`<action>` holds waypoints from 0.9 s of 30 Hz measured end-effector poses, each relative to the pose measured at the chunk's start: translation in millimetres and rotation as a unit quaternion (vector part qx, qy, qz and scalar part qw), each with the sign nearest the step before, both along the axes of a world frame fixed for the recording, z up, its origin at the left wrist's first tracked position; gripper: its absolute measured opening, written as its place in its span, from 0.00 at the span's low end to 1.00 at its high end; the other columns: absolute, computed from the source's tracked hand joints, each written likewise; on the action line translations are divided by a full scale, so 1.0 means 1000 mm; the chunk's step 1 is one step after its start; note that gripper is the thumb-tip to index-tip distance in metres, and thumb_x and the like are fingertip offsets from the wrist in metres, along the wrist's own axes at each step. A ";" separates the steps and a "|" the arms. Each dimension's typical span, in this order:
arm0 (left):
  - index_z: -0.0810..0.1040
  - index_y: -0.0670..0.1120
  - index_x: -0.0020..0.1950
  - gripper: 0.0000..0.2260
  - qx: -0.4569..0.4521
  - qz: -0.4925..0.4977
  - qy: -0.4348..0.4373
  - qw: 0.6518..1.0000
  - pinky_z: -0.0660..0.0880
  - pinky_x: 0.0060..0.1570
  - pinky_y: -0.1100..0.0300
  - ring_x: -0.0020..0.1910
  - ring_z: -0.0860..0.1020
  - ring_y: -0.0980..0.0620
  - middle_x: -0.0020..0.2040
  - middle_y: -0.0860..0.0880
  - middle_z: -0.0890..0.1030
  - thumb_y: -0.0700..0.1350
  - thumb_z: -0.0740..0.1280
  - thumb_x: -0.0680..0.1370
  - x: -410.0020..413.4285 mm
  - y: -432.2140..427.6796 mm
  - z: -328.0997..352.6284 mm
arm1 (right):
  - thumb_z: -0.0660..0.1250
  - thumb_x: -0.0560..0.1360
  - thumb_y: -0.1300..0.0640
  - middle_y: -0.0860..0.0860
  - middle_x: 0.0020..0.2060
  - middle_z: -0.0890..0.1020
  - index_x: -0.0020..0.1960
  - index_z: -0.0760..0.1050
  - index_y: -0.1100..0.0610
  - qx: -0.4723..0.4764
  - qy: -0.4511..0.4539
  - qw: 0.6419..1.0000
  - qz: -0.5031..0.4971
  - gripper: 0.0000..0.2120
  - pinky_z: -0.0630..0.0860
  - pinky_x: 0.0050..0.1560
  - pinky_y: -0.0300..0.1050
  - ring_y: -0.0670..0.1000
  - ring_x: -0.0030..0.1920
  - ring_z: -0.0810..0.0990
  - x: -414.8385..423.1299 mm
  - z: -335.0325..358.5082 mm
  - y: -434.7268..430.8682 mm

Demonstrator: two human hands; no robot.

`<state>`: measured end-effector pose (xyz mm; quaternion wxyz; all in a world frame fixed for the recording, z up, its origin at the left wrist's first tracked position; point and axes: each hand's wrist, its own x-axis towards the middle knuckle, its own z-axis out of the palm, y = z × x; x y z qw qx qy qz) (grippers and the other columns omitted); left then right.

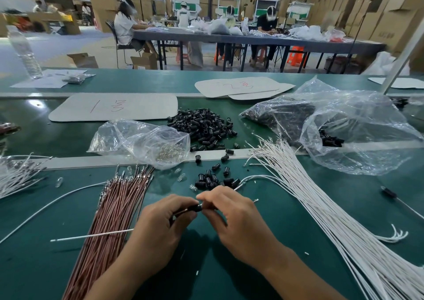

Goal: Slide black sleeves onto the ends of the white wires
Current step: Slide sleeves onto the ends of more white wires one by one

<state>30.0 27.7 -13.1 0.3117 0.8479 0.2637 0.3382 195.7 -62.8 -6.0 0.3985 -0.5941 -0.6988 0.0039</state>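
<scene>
My left hand (158,224) and my right hand (231,214) meet over the green mat, low in the middle of the view. Between their fingertips sits a small black sleeve (195,208); my left fingers pinch it together with a thin wire, my right fingers pinch a white wire (246,179) whose metal end (255,200) sticks out to the right. Loose black sleeves (213,180) lie just beyond my hands, and a bigger heap (204,125) sits further back. A thick fan of white wires (321,208) spreads across the right side.
A bundle of reddish-brown wires (114,210) lies left of my hands, with single white wires (91,235) across it. Clear bags hold metal parts (142,141) and black sleeves (332,127). Cardboard sheets (114,107), a water bottle (27,54) and several people at a far table (252,38) are behind.
</scene>
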 end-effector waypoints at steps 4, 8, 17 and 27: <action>0.81 0.55 0.49 0.11 -0.010 0.058 -0.021 0.998 0.76 0.42 0.62 0.42 0.81 0.59 0.43 0.61 0.82 0.40 0.73 0.73 -0.006 0.010 0.000 | 0.69 0.78 0.61 0.44 0.50 0.78 0.62 0.76 0.53 -0.006 0.005 1.000 -0.022 0.14 0.78 0.53 0.44 0.44 0.49 0.79 0.012 0.002 -0.001; 0.80 0.55 0.48 0.11 0.031 0.024 0.012 0.999 0.74 0.40 0.67 0.41 0.79 0.59 0.41 0.60 0.81 0.40 0.73 0.72 -0.004 0.003 0.002 | 0.69 0.78 0.62 0.47 0.48 0.81 0.58 0.79 0.56 -0.002 -0.005 1.000 -0.021 0.09 0.78 0.51 0.46 0.47 0.48 0.79 0.006 0.001 -0.001; 0.77 0.53 0.45 0.10 0.049 0.025 0.030 0.998 0.73 0.40 0.68 0.41 0.78 0.59 0.39 0.60 0.79 0.39 0.72 0.73 -0.007 0.005 0.005 | 0.68 0.79 0.53 0.42 0.56 0.75 0.64 0.75 0.50 -0.052 -0.016 0.997 -0.058 0.14 0.71 0.62 0.33 0.41 0.57 0.75 0.022 0.002 -0.001; 0.75 0.56 0.46 0.11 0.054 0.018 0.049 0.997 0.69 0.39 0.74 0.41 0.76 0.60 0.41 0.62 0.77 0.40 0.72 0.73 -0.010 0.005 0.006 | 0.65 0.81 0.57 0.40 0.49 0.79 0.54 0.80 0.50 -0.111 -0.036 0.987 -0.108 0.06 0.65 0.56 0.33 0.41 0.54 0.70 0.045 0.005 -0.003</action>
